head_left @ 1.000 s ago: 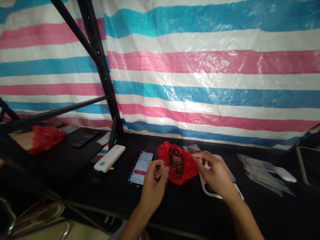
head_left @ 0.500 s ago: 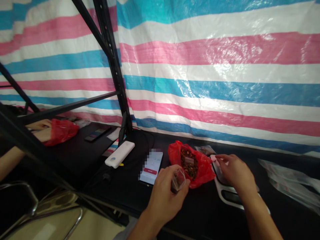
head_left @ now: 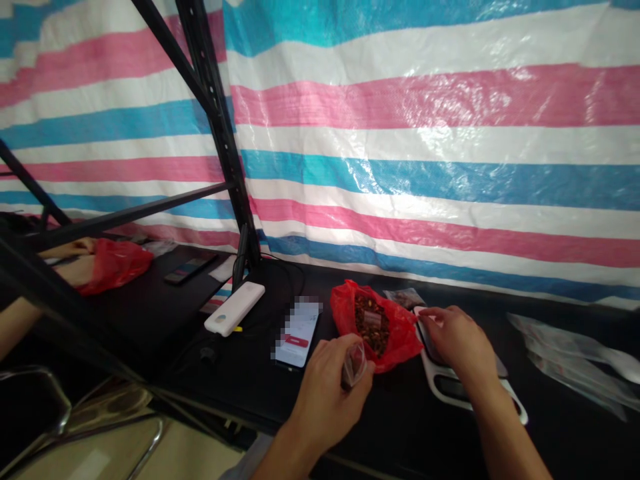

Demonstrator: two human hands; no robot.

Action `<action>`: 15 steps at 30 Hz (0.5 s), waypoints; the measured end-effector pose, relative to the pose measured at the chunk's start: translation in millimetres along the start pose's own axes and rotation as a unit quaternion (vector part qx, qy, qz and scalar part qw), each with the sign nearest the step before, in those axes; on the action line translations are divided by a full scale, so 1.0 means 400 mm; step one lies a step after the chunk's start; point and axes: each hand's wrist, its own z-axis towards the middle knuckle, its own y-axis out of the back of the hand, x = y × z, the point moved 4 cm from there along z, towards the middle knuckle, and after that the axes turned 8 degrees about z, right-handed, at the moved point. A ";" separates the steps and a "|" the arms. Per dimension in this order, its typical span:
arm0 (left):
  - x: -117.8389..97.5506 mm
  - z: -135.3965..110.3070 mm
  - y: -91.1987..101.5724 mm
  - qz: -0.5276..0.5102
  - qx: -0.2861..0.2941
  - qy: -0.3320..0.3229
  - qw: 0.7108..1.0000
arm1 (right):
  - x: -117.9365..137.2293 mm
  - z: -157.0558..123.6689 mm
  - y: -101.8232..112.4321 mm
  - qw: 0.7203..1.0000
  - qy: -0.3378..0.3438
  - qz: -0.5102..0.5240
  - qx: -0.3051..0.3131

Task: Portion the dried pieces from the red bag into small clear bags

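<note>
My left hand (head_left: 330, 390) is closed around a small clear plastic bag (head_left: 354, 365) with its mouth held open and something brown inside. Just beyond it lies an open red plastic bag (head_left: 405, 337) full of loose brown bits (head_left: 383, 327), with a small label-like piece on top. My right hand (head_left: 463, 347) is over a white digital scale (head_left: 434, 385), its fingers curled together at the scale's upper left corner. Whatever those fingers pinch, if anything, is hidden. The hand and wrist cover part of the scale.
A phone (head_left: 297, 340) with a lit screen and a white power bank (head_left: 235, 310) lie to the left. Behind the red bag is a small filled clear bag (head_left: 404, 297). Flat plastic bags (head_left: 565, 360) lie at right. Past the black metal frame (head_left: 227, 153), another person's hands (head_left: 75, 260) are at a red bag.
The camera view has shifted slightly, moving the things a little leftward. My right hand's fingers have curled in more at the scale's corner. My left hand still holds the small bag.
</note>
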 end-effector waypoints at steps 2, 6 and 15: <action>0.004 -0.002 -0.004 0.004 0.001 0.001 1.000 | 0.004 -0.001 -0.004 1.000 0.005 -0.001 0.001; 0.019 -0.003 -0.018 -0.041 -0.003 0.033 0.999 | 0.005 -0.007 -0.010 0.999 0.032 -0.020 -0.011; 0.017 0.014 -0.050 -0.137 0.002 0.131 0.982 | 0.078 -0.043 0.067 0.957 0.131 0.251 -0.059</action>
